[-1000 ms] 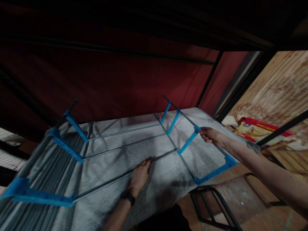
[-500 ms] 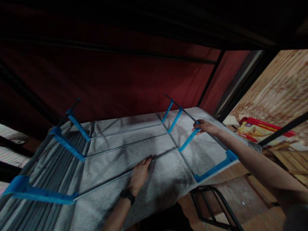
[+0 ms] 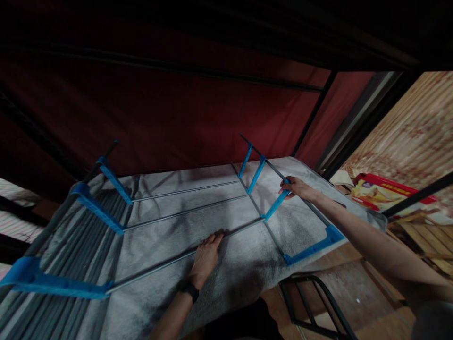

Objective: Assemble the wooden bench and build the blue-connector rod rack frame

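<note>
A frame of grey metal tubes and blue plastic brackets lies across a pale grey cloth. My left hand (image 3: pixel 206 257), a dark band on its wrist, is closed over the nearest long metal tube (image 3: pixel 155 268) around its middle. That tube runs from the front left bracket (image 3: pixel 67 287) to a blue bracket (image 3: pixel 273 208) on the right. My right hand (image 3: pixel 297 188) grips this right bracket at its upper end, where it meets a side tube (image 3: pixel 274 167). Two more brackets stand farther along the same side tube. At the right front corner is another bracket (image 3: pixel 314 244).
Several loose grey tubes (image 3: pixel 76 255) lie side by side at the left on the cloth (image 3: pixel 219 278). Dark bars and a red curtain (image 3: pixel 198 123) enclose the back. A black metal ladder-like frame (image 3: pixel 311 302) stands below right, near a red and yellow box (image 3: pixel 385 191).
My right hand has shifted slightly left with the bracket, and the right side tube and corner bracket have moved left with it. My left hand stays on the near tube.
</note>
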The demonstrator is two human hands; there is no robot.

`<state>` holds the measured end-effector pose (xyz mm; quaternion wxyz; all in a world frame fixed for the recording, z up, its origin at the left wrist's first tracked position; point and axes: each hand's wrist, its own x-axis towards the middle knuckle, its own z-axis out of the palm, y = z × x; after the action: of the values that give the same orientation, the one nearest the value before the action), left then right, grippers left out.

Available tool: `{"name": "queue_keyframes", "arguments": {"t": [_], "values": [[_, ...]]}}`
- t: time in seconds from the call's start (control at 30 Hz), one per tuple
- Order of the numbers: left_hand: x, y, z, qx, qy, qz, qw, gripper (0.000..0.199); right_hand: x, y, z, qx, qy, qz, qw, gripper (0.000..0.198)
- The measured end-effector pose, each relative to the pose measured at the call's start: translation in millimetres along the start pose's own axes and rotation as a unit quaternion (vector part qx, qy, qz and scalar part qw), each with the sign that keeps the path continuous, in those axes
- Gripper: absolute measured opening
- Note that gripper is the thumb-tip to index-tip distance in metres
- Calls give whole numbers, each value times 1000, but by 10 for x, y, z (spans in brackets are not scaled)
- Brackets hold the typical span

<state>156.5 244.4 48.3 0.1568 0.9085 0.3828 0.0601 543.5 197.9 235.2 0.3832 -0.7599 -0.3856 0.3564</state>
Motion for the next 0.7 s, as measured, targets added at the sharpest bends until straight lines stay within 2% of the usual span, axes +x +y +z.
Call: {"name": "queue_keyframes", "arguments": {"t": [0.37, 0.53, 0.7], "values": [[1, -48, 60, 13, -21, -7, 1000, 66, -32, 52, -24, 9, 7, 0, 1000, 10], [-17, -40, 37, 20, -27, 3, 999, 70, -75, 8, 39, -3, 4, 5, 1000, 12], [10, 27, 15, 26, -26, 12, 999, 55, -87, -54, 146, -25, 14, -6, 1000, 15]]}}
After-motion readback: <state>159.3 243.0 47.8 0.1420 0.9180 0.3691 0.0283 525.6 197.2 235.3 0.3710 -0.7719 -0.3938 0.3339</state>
